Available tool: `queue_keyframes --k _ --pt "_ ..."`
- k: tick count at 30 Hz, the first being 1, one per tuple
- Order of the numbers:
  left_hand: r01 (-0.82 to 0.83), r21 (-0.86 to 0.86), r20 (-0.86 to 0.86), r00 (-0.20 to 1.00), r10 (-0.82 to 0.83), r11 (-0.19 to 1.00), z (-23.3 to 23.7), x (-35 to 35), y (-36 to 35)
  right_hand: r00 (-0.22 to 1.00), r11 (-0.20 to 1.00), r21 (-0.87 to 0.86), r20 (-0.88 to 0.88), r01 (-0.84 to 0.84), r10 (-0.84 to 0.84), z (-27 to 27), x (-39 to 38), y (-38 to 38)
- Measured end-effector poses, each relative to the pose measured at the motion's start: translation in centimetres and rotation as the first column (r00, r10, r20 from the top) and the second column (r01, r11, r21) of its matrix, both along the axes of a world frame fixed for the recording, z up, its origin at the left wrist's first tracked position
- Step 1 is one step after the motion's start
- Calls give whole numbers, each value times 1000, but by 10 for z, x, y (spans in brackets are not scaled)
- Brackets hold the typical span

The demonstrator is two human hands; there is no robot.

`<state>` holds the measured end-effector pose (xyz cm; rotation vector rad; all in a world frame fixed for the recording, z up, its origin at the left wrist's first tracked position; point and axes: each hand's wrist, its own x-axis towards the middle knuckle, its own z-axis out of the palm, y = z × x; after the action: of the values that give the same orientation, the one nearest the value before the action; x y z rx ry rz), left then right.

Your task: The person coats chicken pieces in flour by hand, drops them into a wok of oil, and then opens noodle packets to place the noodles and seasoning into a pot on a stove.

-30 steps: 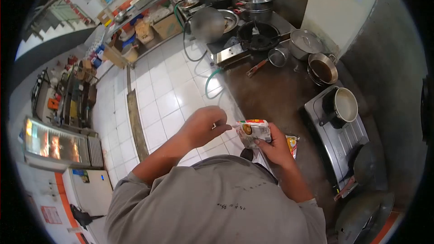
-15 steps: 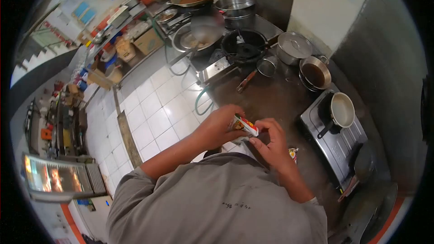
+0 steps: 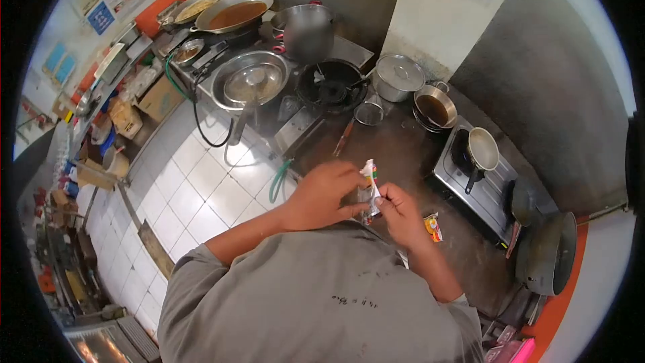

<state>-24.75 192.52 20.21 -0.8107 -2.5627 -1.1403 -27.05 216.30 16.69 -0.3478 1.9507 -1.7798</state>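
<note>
Just in front of my chest, a small printed sachet (image 3: 371, 185) stands on end between my hands. My left hand (image 3: 324, 191) grips its left side, fingers near the upper part and thumb lower down. From the other side my right hand (image 3: 402, 214) pinches the sachet's edge between thumb and fingers. What is inside the sachet does not show. To the right of my right hand, a second packet (image 3: 433, 226), orange and yellow, lies on the dark counter (image 3: 396, 141).
A silver portable stove (image 3: 447, 168) with a small pan (image 3: 483, 149) stands on the right. Beyond my hands are a wire strainer (image 3: 369, 113), a lidded pot (image 3: 399, 75), a pan of brown liquid (image 3: 432, 111) and a black wok (image 3: 329, 84). Tiled floor (image 3: 201, 181) lies left of the counter.
The sachet has gone from slanted to upright between my hands. My view has turned, so the cookware appears further left and more of the orange packet shows.
</note>
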Motion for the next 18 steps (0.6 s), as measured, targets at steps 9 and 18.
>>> queue_keyframes --k 9,18 --pt "127 -59 -143 981 -134 990 -7 -15 -30 817 942 334 -538 -20 208 40 21 -42" --pt "321 267 -123 947 -298 909 18 -28 -43 635 956 252 -765 151 101 72 12 -49"
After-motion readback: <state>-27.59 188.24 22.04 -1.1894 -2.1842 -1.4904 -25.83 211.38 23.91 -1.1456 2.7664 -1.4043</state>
